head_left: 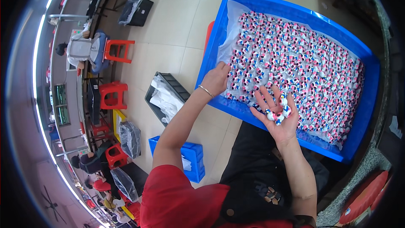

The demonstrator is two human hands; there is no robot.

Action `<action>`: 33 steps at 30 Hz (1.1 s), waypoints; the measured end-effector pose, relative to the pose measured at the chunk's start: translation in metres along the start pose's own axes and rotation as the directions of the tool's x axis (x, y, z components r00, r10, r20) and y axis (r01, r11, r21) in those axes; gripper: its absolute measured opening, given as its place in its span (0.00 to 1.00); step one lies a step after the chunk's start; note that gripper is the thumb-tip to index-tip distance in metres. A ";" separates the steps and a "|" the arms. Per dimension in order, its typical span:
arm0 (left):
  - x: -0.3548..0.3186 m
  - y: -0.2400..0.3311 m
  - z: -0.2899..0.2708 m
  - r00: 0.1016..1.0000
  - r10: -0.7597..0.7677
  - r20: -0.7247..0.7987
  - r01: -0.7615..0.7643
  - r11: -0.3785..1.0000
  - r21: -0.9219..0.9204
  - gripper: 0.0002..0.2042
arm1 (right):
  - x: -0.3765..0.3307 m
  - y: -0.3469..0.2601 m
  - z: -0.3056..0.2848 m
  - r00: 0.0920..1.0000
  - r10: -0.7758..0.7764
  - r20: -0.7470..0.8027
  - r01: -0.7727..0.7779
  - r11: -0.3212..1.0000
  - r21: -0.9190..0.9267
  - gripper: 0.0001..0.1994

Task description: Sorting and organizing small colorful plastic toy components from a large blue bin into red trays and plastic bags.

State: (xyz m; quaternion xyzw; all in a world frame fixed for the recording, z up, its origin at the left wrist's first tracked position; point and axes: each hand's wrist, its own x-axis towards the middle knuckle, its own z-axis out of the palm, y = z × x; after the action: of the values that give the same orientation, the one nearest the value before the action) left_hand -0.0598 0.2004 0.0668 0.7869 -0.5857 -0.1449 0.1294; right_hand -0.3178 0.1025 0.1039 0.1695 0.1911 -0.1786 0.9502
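A large blue plastic tray (358,139) holds rows of small painted figurines (291,55), white with pink and blue parts and dark eye-like spots. White lining sheet (231,21) shows along its left side. Over the tray's near edge, my right hand (279,122) is turned palm up with fingers loosely spread. Several figurines (278,112) of the same kind rest in its palm. My left hand (215,79) is at the tray's left side, its fingers bent down at the border of the rows. Whatever its fingertips pinch is hidden.
On the floor left of the tray stand a dark crate with white sheets (164,97) and a blue crate (194,160). Red stools (113,95) and a black bin (137,12) are farther left. People (82,50) sit along a workbench there.
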 end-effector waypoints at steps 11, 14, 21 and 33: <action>-0.002 0.083 -0.042 0.997 0.009 0.075 0.024 0.908 -0.417 0.16 | 0.007 -0.001 0.003 0.999 -0.018 -0.028 0.020 0.998 0.060 0.23; -0.007 0.135 -0.054 0.940 0.339 0.033 -0.237 0.720 -0.652 0.14 | 0.008 0.004 0.003 0.999 -0.041 -0.003 0.041 0.999 0.016 0.24; -0.023 0.148 -0.022 0.937 0.349 -0.024 -0.300 0.764 -0.571 0.12 | -0.003 0.006 -0.009 0.992 -0.127 0.018 0.128 0.989 -0.069 0.24; -0.021 0.026 -0.022 0.987 -0.157 0.021 0.146 0.851 -0.505 0.14 | -0.008 -0.002 0.007 0.999 -0.047 -0.002 0.047 0.994 0.103 0.21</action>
State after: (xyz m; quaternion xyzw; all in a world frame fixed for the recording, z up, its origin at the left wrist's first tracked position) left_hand -0.0798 0.2141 0.0983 0.7706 -0.4624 -0.2946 0.3249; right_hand -0.3236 0.1007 0.1131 0.2139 0.1854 -0.2106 0.9357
